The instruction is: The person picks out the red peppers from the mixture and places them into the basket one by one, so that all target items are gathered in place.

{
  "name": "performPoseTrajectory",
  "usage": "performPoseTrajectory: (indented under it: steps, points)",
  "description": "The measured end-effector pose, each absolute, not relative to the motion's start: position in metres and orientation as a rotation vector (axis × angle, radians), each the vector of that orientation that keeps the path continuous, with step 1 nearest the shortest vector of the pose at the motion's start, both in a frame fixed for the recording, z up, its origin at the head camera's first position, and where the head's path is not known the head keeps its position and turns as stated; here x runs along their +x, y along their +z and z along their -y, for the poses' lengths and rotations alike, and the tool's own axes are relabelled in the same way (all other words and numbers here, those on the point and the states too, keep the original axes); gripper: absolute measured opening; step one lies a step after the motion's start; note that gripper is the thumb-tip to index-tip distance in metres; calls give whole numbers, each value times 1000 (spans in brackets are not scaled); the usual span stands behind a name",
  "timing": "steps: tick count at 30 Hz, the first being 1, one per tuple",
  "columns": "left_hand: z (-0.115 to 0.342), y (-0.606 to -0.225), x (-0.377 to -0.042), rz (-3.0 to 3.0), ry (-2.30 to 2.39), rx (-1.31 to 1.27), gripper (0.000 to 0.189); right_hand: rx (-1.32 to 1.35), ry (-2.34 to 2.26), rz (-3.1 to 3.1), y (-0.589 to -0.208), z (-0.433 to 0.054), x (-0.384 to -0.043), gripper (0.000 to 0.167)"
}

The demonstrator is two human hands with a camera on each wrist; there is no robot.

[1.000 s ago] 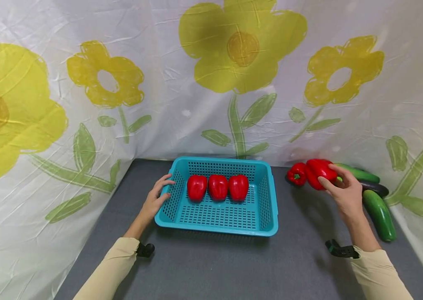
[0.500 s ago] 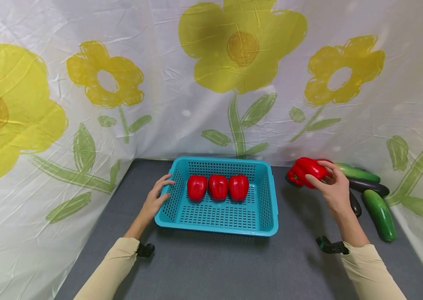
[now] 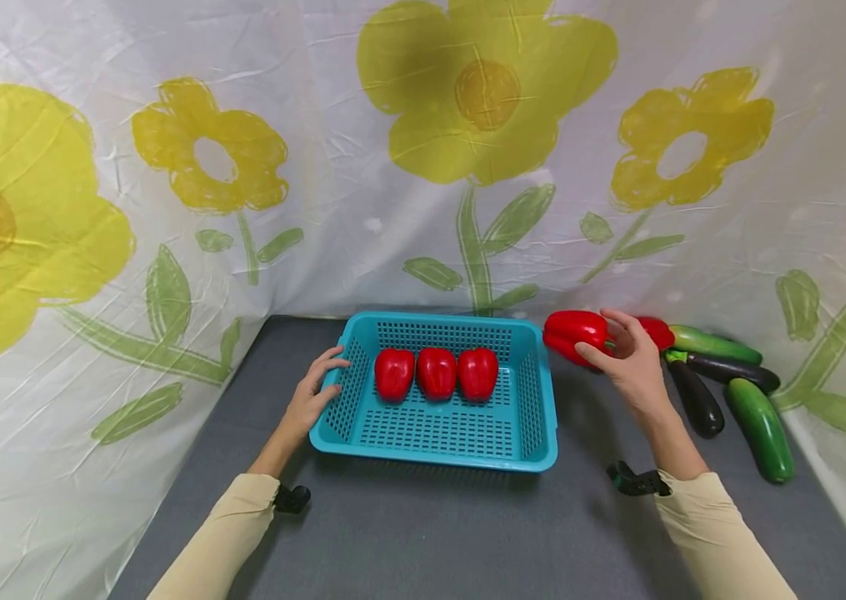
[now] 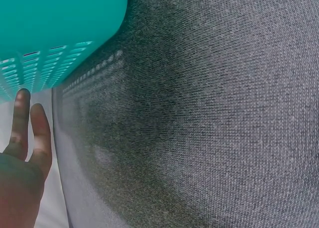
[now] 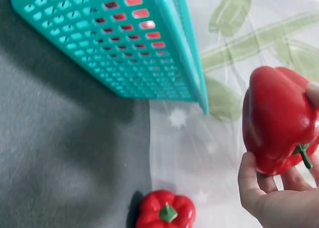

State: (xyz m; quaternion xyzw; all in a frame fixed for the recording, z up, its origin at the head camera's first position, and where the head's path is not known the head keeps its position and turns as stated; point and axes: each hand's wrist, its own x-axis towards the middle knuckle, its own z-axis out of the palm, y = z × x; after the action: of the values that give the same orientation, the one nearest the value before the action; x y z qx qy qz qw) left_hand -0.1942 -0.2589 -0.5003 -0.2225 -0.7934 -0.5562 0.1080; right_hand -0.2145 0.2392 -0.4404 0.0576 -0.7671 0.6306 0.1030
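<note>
In the head view my right hand (image 3: 634, 365) holds a red bell pepper (image 3: 574, 333) by its stem end, in the air beside the basket's right rim. The right wrist view has the same bell pepper (image 5: 279, 115) between thumb and fingers, green stem showing. Three more red bell peppers (image 3: 436, 374) lie in a row inside the blue plastic basket (image 3: 438, 464). At the basket's left rim rests my left hand (image 3: 312, 398), its fingertips over the edge. In the left wrist view two fairly straight fingers of that hand (image 4: 22, 173) show by the slotted wall.
Another red bell pepper (image 3: 656, 332) lies behind my right hand. Right of it are a green zucchini (image 3: 715, 344), a dark eggplant (image 3: 738, 370), a second eggplant (image 3: 696, 402) and a larger zucchini (image 3: 760, 431). A flowered white cloth (image 3: 370, 250) hangs behind the grey table (image 3: 423, 542).
My right hand has carried the bell pepper leftward, from beside the other vegetables to the basket's right rim. The left hand and the basket have stayed in place.
</note>
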Motion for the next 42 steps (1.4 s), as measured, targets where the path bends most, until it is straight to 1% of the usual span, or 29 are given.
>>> performPoseTrajectory:
  steps: [7,18,26,35,42]
  points:
    - [256,-490,-188,2353,-1670,-617,36,252,1968,2280,-437,-218,-218,70]
    - [256,-490,-190,2361,-1670,-612,37,430,2038,2325,-438,-194,-225,63]
    - [255,-490,-189,2359,-1666,-614,37,455,2092,2321,-441,-176,-224,64]
    - [256,-490,-189,2370,-1662,-607,37,516,2143,2288,-443,-153,-224,54]
    - [256,-490,-188,2369,-1669,-609,37,538,2299,2256,-443,-136,-224,52]
